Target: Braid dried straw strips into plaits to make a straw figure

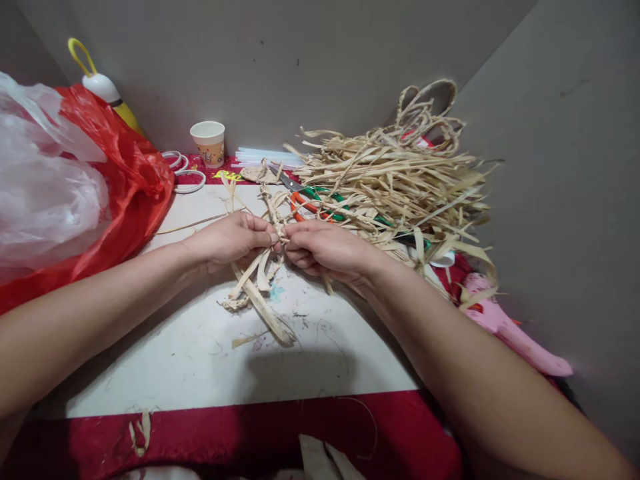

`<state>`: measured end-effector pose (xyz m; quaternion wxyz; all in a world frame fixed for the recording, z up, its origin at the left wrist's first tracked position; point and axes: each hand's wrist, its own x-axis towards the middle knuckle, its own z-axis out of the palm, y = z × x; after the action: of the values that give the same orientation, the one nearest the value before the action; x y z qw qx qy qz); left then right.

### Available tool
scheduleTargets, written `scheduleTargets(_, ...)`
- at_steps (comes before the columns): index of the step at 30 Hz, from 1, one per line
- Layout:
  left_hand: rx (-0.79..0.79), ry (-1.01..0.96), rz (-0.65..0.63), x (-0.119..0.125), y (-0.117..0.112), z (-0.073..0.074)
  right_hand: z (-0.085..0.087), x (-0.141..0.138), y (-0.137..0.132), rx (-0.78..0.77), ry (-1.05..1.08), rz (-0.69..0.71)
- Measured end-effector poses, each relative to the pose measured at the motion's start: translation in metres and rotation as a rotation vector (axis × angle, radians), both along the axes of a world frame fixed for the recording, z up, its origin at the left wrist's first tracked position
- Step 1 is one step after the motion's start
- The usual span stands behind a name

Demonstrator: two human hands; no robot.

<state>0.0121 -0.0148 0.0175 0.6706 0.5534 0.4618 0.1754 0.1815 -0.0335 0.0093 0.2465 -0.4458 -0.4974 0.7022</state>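
Paper cup [209, 148], red plastic bag [143, 177]

I count two hands of mine, left hand [227, 241] and right hand [333, 250]; one paper cup [209, 150]; one red plastic bag [145, 190]; one whitish plastic bag [47, 207]; at least one pair of scissors [287, 179]. The dried plant strips [395, 177] are too many for counting.
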Motion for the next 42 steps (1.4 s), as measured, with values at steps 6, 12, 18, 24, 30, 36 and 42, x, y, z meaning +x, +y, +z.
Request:
scheduleTargets(6, 0.057, 0.012, -0.078, 0.0, 0.001, 0.004, -0.001, 0.002, 0.003, 0.033, -0.115, 0.039)
scheduleTargets(12, 0.169, 0.121, -0.103, -0.004, -0.002, 0.007, -0.006, 0.001, 0.005, -0.088, 0.019, 0.071)
scheduleTargets(18, 0.092, 0.109, -0.145, -0.005, -0.001, 0.01, -0.011, -0.006, 0.001, -0.047, -0.012, 0.001)
scheduleTargets(24, -0.145, 0.063, -0.095, -0.002, 0.001, 0.019, -0.014, -0.012, -0.003, 0.0, -0.037, -0.087)
scheduleTargets(30, -0.226, 0.059, -0.005, 0.009, -0.009, 0.026, -0.006, -0.014, -0.008, -0.104, 0.082, -0.115)
scheduleTargets(36, -0.219, 0.105, 0.044, 0.021, -0.026, 0.025, -0.01, -0.015, -0.011, -0.141, 0.206, -0.17)
scheduleTargets(42, -0.09, 0.152, 0.053, 0.023, -0.031, 0.015, -0.015, -0.018, -0.013, -0.124, 0.261, -0.158)
